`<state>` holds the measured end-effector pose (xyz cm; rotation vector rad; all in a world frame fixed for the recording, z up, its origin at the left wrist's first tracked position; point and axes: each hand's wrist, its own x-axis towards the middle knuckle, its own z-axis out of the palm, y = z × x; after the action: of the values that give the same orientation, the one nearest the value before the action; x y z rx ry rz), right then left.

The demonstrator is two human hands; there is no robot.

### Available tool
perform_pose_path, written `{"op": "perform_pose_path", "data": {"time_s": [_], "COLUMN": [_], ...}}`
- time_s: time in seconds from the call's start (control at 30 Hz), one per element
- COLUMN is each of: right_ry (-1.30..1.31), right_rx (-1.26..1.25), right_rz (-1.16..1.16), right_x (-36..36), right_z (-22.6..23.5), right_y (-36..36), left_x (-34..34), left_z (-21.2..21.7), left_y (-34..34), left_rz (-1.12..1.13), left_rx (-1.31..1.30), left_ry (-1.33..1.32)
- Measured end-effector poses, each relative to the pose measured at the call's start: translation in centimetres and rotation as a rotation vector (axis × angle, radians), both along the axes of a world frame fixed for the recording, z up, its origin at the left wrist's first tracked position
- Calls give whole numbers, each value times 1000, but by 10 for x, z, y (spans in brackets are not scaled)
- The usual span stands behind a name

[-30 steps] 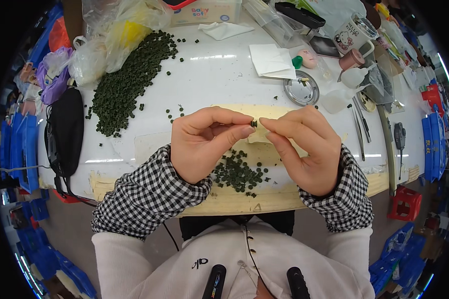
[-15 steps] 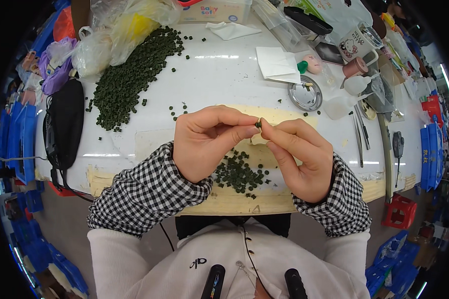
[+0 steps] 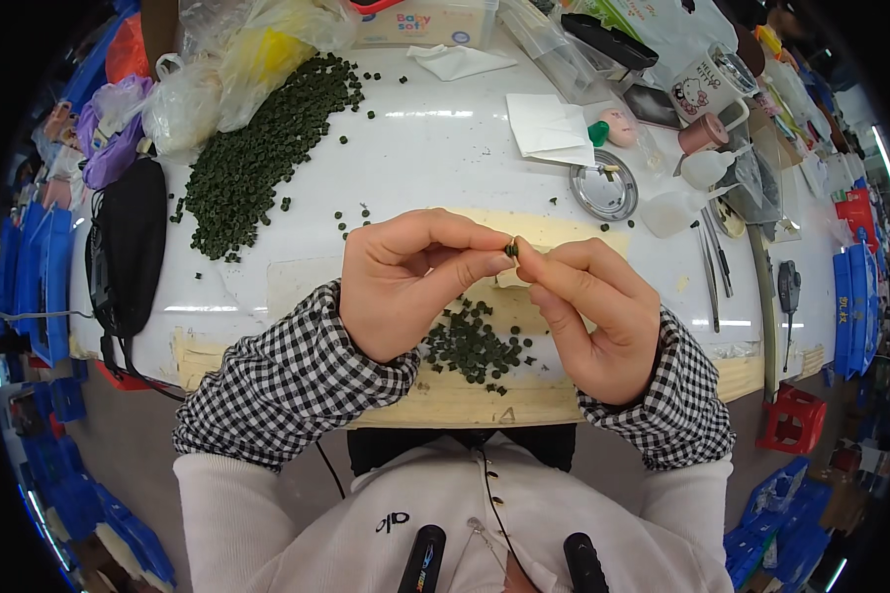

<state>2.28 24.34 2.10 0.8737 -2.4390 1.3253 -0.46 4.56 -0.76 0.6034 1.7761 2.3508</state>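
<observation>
Between the thumb and forefinger of my left hand (image 3: 398,277) is a small dark green round part (image 3: 511,248), pinched at the fingertips. The fingertips of my right hand (image 3: 595,311) meet that part from the right, with the forefinger pressed against its side. Whether the right hand holds anything else is hidden. Both hands are raised over the near edge of the table. Just below them, a small pile of similar dark green parts (image 3: 475,344) lies on a yellowish surface (image 3: 415,403).
A large heap of dark green parts (image 3: 247,158) spreads at the far left, beside plastic bags (image 3: 188,104) and a black pouch (image 3: 129,247). Toward the right are a round metal dish (image 3: 603,198), white tissues (image 3: 549,127), a mug (image 3: 707,89), a thread spool (image 3: 704,134) and tweezers (image 3: 710,272).
Both hands keep nearly the same place. The fingers have shifted slightly about the small green part, which shows a little more now.
</observation>
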Motion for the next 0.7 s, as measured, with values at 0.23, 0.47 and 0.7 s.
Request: {"op": "perform_pose_path", "data": {"time_s": [0.23, 0.47, 0.7], "right_ry": [5, 13, 10], "right_rx": [3, 4, 3], "right_rz": [-8, -8, -4], "right_x": [1, 1, 1], "right_z": [0, -1, -1], "right_y": [0, 1, 1], "left_x": [-1, 0, -1], "left_z": [-2, -2, -1], "left_y": [-2, -2, -4], "left_rz": [-15, -10, -9], "left_rx": [-4, -10, -39], "left_ry": [-36, -11, 38]}}
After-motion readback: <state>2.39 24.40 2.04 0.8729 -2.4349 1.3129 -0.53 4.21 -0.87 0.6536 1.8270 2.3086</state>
